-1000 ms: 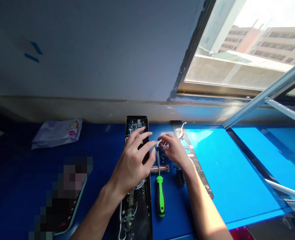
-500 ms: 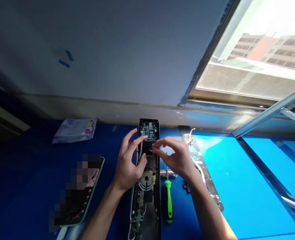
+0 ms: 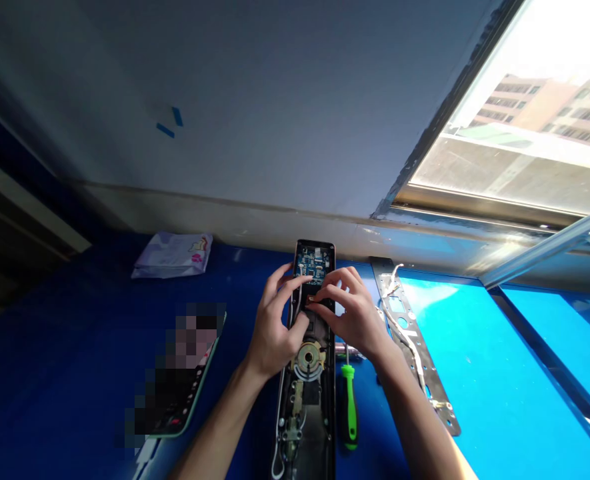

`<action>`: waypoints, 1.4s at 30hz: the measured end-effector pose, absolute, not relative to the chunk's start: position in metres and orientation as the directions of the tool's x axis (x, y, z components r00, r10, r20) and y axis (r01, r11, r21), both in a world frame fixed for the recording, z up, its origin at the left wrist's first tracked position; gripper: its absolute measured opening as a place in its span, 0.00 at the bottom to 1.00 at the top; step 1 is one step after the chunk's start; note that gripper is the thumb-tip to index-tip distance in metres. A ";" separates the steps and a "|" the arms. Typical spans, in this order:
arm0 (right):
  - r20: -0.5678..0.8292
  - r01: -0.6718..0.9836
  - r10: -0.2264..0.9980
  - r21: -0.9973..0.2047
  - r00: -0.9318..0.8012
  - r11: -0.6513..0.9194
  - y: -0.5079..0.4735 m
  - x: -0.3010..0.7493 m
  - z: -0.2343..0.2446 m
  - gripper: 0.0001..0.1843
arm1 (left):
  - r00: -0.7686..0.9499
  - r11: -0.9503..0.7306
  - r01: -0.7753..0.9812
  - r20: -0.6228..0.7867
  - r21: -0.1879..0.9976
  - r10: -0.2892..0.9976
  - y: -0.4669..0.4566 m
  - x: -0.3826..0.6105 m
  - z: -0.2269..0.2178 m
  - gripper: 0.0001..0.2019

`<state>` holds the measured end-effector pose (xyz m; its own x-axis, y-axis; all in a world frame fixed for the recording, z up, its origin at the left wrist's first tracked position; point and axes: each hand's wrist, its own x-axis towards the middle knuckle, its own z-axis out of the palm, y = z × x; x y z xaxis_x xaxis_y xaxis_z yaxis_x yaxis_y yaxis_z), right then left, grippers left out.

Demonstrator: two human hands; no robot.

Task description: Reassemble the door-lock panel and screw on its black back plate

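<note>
In front of me lies a long, narrow black device housing [image 3: 313, 413], opened to show its insides. A blue circuit board [image 3: 311, 263] sits in its far end, and a round metal part [image 3: 309, 357] lies lower down. My left hand [image 3: 281, 323] rests over the housing's left edge, thumb and fingers spread apart, with fingertips by the board. Thumb and forefinger of my right hand [image 3: 352, 313] pinch a small reddish-brown piece [image 3: 311, 300] just below the board. Its exact kind is too small to make out. White wires [image 3: 277, 447] run along the housing's left side.
A green-and-black screwdriver [image 3: 349, 407] lies right of the housing. Farther right is a black perforated plate [image 3: 427, 363] with a white cable. On the left are a phone [image 3: 195, 393] and a white packet [image 3: 175, 255]. The blue table [image 3: 65, 373] meets a wall behind.
My right hand has brought the small piece lower, down into the housing below the board. The left hand keeps its spread pose. The whole view has shifted, so everything appears farther right.
</note>
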<state>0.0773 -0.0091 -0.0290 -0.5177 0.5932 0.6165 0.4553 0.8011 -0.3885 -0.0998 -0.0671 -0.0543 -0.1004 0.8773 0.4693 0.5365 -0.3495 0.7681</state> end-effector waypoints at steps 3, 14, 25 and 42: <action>0.615 0.455 0.583 -0.374 -0.531 0.808 -0.010 0.078 -0.031 0.01 | -0.097 -0.357 0.533 0.474 0.767 0.875 -0.067 -0.099 -0.054 0.24; 0.608 0.509 0.691 -0.483 -0.391 0.713 -0.026 0.108 -0.007 0.03 | 0.016 -0.447 0.717 0.628 0.535 0.778 -0.071 -0.094 -0.034 0.22; 0.194 0.781 0.932 -0.509 -0.305 0.361 -0.060 0.193 -0.017 0.02 | 0.672 -0.756 0.537 0.351 0.375 0.652 -0.070 -0.025 -0.009 0.11; 0.174 0.788 0.973 -0.573 -0.155 0.228 -0.075 0.180 -0.014 0.14 | 0.358 -0.702 0.600 0.656 0.383 0.664 -0.051 -0.057 -0.008 0.14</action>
<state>0.1801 -0.0750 -0.0141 -0.1548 0.9726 0.1736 0.7875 0.2276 -0.5727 -0.0569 -0.0506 -0.0083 0.3582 0.6640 0.6564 0.6000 -0.7024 0.3830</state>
